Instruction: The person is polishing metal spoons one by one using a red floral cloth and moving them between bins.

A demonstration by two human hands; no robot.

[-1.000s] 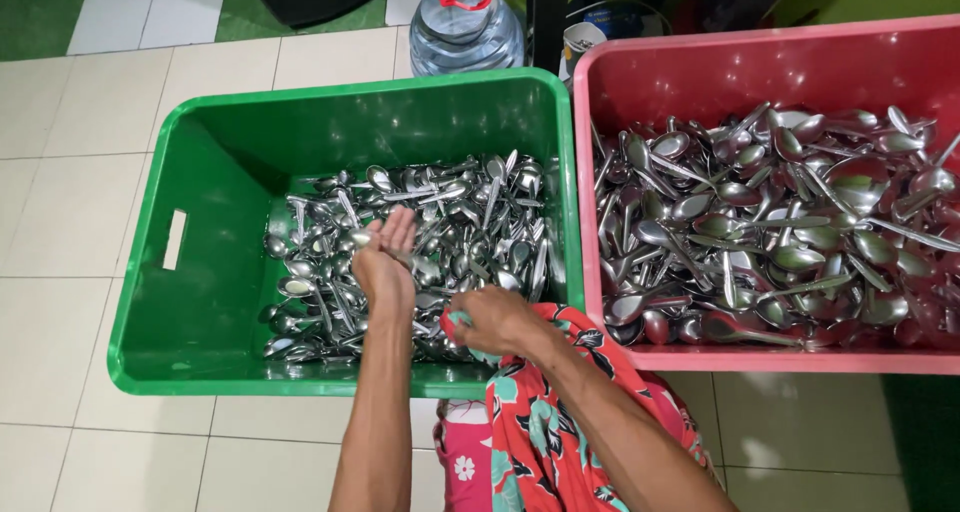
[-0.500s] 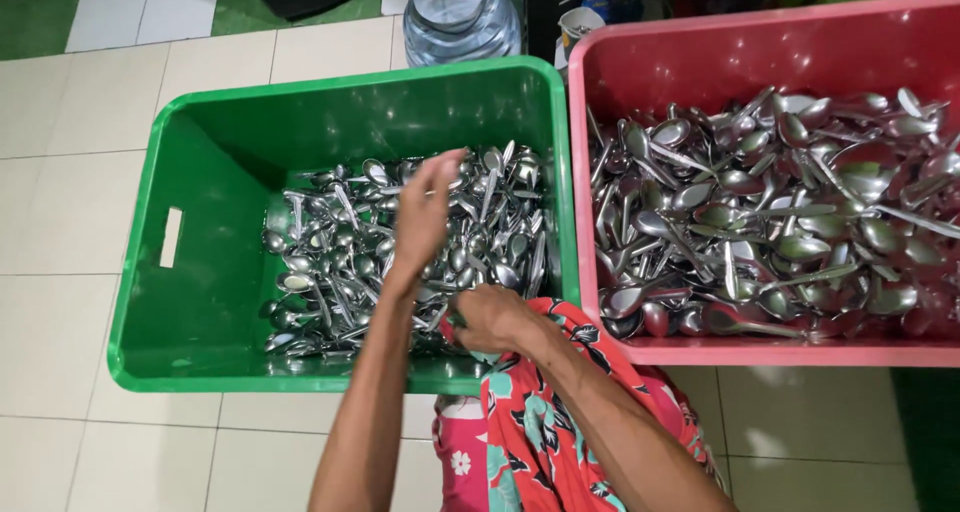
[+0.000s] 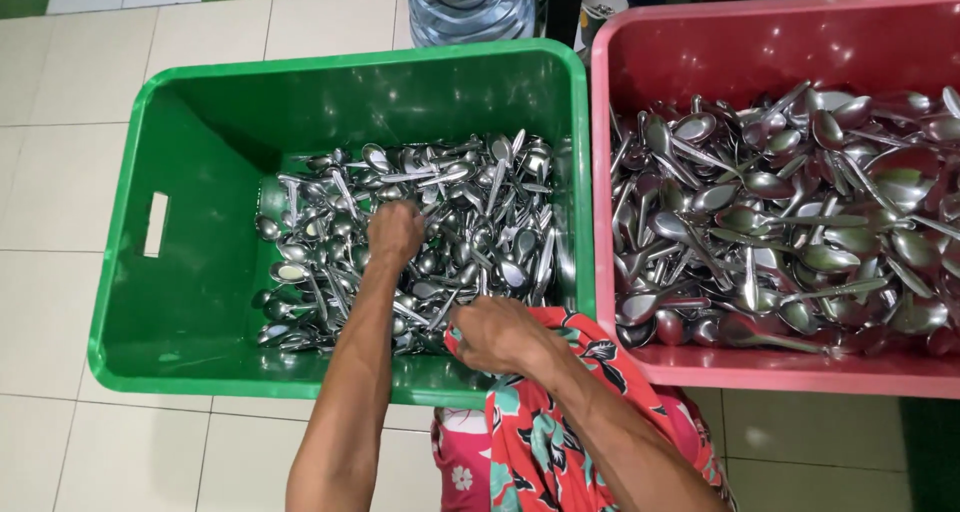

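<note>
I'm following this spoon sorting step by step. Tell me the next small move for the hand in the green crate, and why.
Probably close the fingers and lift a small bunch of spoons. The left hand is pressed knuckles-up into the pile of spoons in the green crate, its grip hidden, while the right hand holds the patterned cloth at the crate's near rim.

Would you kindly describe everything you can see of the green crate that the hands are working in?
The green crate is a deep, rectangular bin of glossy plastic with a rolled rim and a slot handle cut in its left wall. It stands upright on pale floor tiles, its right wall against the pink crate. A heap of shiny metal spoons covers its right part; the left floor is bare. The left hand reaches into the heap, the right hand is at the near rim.
</note>
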